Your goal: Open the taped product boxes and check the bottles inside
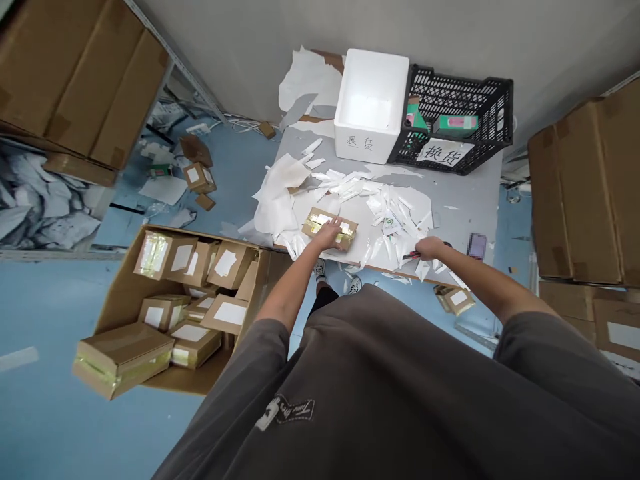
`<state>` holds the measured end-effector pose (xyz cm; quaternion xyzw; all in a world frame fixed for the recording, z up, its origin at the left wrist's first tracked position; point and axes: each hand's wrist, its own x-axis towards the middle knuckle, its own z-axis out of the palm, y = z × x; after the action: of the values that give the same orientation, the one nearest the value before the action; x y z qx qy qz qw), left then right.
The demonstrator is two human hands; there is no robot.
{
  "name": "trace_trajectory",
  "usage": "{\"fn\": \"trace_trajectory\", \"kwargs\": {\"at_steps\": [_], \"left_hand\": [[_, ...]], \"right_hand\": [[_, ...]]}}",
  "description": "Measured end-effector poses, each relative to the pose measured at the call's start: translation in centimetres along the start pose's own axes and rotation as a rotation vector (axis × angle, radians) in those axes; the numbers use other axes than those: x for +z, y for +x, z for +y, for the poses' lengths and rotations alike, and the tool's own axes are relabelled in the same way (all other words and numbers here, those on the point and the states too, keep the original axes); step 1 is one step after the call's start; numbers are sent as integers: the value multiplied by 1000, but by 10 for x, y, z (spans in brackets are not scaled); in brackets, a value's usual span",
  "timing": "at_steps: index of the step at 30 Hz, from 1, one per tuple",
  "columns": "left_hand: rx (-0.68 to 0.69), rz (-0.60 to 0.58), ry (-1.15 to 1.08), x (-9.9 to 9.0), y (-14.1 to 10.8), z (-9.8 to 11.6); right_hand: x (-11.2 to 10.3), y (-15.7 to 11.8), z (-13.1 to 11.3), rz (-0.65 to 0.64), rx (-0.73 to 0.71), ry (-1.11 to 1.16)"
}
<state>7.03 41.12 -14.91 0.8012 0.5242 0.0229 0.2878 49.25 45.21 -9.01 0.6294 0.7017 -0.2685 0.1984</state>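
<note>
My left hand grips a small cardboard box from above, its fingers over the top. Yellowish tape and a white label show on the box, which lies near the table's front edge. To the right, my right hand is closed around a slim red-and-black tool that looks like a box cutter. Its tip points left, just above the white paper scraps. The fingers cover most of its handle.
A white foam box and a black crate holding green-and-pink boxes stand at the table's back. A large carton of taped parcels sits left. A phone-like object lies right. Stacked cartons flank the right side.
</note>
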Motion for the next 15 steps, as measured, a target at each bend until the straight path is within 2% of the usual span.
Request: {"fn": "trace_trajectory", "kwargs": {"at_steps": [2, 4, 6, 10, 13, 15], "left_hand": [[1, 6, 12, 0, -2, 1], [-9, 37, 11, 5, -4, 10], [-23, 77, -10, 14, -7, 25], [-128, 156, -112, 26, -12, 44], [-245, 146, -88, 21, -10, 42], [-313, 107, -22, 14, -5, 37]], "right_hand": [[7, -13, 16, -89, -18, -51], [22, -25, 13, -108, -39, -24], [41, -31, -7, -91, -49, 70], [69, -33, -59, -43, -14, 546], [77, -31, -86, -107, 4, 846], [79, -30, -96, -147, 12, 938]]}}
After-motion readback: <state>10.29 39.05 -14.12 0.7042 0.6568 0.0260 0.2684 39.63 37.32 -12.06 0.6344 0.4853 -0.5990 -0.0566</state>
